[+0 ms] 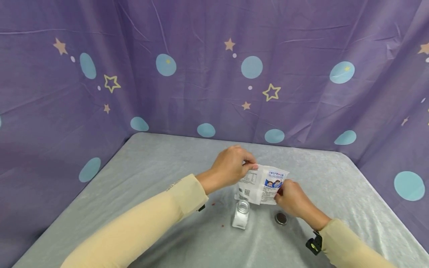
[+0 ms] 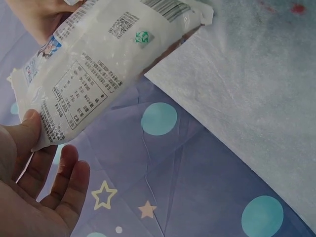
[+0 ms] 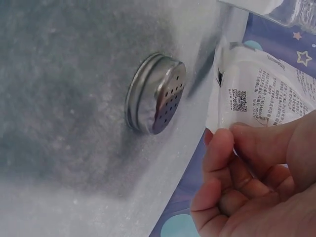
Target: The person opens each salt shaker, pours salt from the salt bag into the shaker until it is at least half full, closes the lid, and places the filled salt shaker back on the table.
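A white printed plastic packet (image 1: 256, 186) is held tilted above the table by both hands. My left hand (image 1: 231, 166) pinches its upper edge between thumb and index finger; in the left wrist view the other fingers spread loosely beneath. My right hand (image 1: 292, 199) pinches the packet's lower right edge between thumb and fingertips. The packet's lower left corner hangs close over the mouth of a clear glass jar (image 1: 241, 215). White contents fill much of that jar, which stands on the table. A perforated metal shaker lid (image 3: 159, 96) lies on the cloth below the right hand.
A pale grey cloth covers the table (image 1: 161, 156). Small red specks (image 1: 222, 226) lie left of the jar. Purple curtains (image 1: 207, 100) with stars and blue dots enclose the back and sides. A black strap (image 1: 315, 243) circles the right wrist.
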A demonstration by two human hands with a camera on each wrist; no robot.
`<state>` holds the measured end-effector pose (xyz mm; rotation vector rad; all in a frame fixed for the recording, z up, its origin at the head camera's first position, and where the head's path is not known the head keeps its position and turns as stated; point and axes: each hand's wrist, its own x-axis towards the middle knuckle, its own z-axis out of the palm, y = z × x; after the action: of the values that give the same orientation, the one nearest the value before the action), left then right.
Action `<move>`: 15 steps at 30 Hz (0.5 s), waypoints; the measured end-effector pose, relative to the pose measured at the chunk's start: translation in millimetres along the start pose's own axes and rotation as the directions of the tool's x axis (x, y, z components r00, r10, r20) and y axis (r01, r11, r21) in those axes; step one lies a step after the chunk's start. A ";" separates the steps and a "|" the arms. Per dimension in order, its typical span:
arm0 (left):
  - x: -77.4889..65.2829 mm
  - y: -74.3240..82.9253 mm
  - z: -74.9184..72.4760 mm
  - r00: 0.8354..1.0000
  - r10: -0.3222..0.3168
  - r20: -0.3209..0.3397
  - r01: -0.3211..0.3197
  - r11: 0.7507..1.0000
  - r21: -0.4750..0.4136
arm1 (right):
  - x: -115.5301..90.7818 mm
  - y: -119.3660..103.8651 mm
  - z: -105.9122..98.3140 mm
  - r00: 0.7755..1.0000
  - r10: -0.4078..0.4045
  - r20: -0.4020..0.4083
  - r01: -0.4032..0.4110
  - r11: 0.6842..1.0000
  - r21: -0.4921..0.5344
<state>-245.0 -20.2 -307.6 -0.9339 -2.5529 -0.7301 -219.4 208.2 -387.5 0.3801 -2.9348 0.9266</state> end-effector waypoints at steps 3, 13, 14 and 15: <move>1.3 -1.1 1.2 1.000 0.008 -0.005 -0.008 1.000 0.001 | 2.3 0.9 1.3 1.000 0.005 -0.004 -0.005 1.000 -0.006; 6.1 -1.7 5.0 1.000 0.019 0.007 -0.019 0.999 0.032 | 9.7 4.9 2.2 0.999 -0.018 -0.037 0.017 0.999 -0.042; 6.7 -1.9 5.5 1.000 0.021 0.006 -0.021 0.999 0.035 | 10.4 5.3 2.3 0.999 -0.021 -0.041 0.019 0.999 -0.049; 7.2 -2.2 6.1 1.000 0.022 0.006 -0.022 0.999 0.035 | 11.0 5.9 2.4 0.999 -0.024 -0.045 0.022 0.998 -0.055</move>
<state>-252.4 -14.6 -310.0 -0.9527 -2.5475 -0.6753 -231.4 209.1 -391.6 0.3840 -2.9016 0.8387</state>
